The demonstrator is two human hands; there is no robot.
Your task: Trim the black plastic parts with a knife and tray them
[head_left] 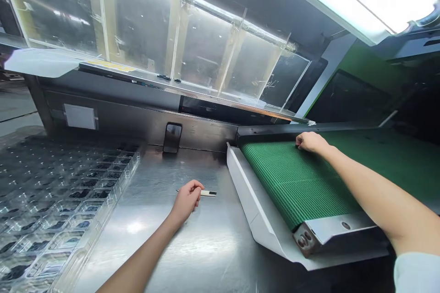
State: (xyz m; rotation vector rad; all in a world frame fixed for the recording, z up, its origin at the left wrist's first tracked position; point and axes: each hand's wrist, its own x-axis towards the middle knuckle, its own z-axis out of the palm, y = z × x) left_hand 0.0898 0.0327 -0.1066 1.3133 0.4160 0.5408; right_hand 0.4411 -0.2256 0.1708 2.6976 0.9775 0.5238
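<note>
**Both hands out, trays partly filled**

Your steel table carries the clear trays on its left side; many of their pockets already hold small dark parts, though glare hides how many, so you can judge the filling as under way rather than finished. To the right, the green belt runs up toward the machine, and no loose part shows on its visible stretch. Your right hand rests curled at the belt's far edge; whether the fingers have closed on anything there, you cannot tell. Your left hand lies on the table, fingers pinched around a white pen with a dark tip pointing toward the belt.
</note>
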